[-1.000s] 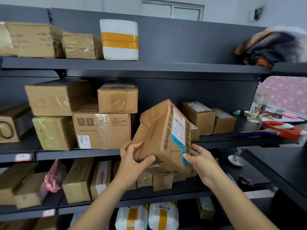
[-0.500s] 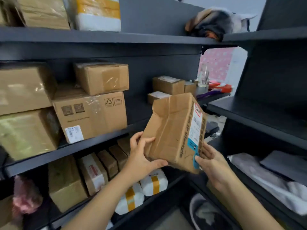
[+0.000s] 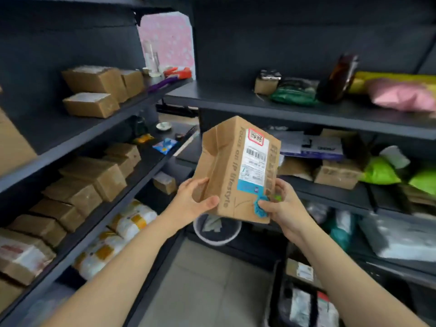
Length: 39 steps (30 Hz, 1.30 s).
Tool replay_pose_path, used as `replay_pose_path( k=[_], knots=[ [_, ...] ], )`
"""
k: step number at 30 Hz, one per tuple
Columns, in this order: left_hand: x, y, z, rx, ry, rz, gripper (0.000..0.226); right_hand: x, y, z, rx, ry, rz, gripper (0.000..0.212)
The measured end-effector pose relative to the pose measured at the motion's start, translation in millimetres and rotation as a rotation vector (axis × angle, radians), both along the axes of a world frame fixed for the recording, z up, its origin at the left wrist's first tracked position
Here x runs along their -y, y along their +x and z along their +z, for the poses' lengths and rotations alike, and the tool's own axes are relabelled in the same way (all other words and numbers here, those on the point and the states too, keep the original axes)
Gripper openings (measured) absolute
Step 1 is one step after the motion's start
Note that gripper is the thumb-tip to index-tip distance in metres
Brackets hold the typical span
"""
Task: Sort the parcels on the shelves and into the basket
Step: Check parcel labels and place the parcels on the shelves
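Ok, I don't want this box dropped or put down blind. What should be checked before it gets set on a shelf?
1. Both hands on the brown box: ok; left hand and right hand grip its lower corners.
2. Label readable: ok, faces the camera.
3. Box intact: not ok, left side crumpled.
4. Free space on upper right shelf: ok.
5. Basket empty: cannot tell.

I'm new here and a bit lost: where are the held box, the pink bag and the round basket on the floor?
Box [image 3: 221, 171]: head view, on its brown front face.
Pink bag [image 3: 401, 95]: head view, mid-bag, on the upper right shelf.
Basket [image 3: 215, 241]: head view, on its pale front rim.
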<state>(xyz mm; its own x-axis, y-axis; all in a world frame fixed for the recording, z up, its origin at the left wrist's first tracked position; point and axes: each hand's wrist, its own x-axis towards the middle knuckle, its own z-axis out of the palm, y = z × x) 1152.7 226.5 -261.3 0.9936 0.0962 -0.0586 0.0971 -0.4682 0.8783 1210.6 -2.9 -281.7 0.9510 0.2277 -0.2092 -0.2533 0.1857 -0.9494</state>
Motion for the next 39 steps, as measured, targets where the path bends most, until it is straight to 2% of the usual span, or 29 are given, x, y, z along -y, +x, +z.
replay_pose_path(
  k=[2,3,5,12,14,18,23,29,33,39],
  knots=[
    [45.3,4.9,-12.4,-0.044,-0.161,-0.064,0.088,42.8,-9.9,-9.9,0.013,0.014,-0.031,0.064],
    [70.9,6.5,-18.6,-0.067,-0.21,-0.103,0.077,65.6,-14.5,-14.5,0.023,0.017,-0.04,0.063],
    [123.7,7.5,-30.6,-0.132,-0.253,-0.168,0.054,112.1,-23.1,-24.8,0.036,0.01,-0.059,0.061],
    [288.6,22.5,-70.1,-0.284,-0.301,-0.245,0.029,277.4,-41.8,-58.0,0.0,-0.097,-0.134,0.085],
    [325.9,27.3,-77.9,-0.31,-0.321,-0.252,0.03,311.5,-45.0,-67.6,-0.018,-0.133,-0.154,0.092],
    [380.1,37.0,-98.3,-0.353,-0.322,-0.259,0.059,361.9,-50.6,-91.4,-0.095,-0.159,-0.21,0.096],
    [424.5,50.1,-130.4,-0.458,-0.264,-0.319,0.054,400.4,-57.6,-123.2,-0.188,-0.187,-0.284,0.084],
    [469.0,66.8,-195.1,-0.591,-0.184,-0.406,0.032,432.0,-62.2,-180.3,-0.316,-0.276,-0.402,0.064],
    [478.8,80.0,-251.7,-0.641,-0.064,-0.485,0.043,433.5,-52.3,-226.3,-0.42,-0.393,-0.447,0.061],
    [485.6,100.5,-323.8,-0.73,0.079,-0.532,0.062,428.7,-32.5,-295.8,-0.491,-0.632,-0.406,0.06]
  ],
)
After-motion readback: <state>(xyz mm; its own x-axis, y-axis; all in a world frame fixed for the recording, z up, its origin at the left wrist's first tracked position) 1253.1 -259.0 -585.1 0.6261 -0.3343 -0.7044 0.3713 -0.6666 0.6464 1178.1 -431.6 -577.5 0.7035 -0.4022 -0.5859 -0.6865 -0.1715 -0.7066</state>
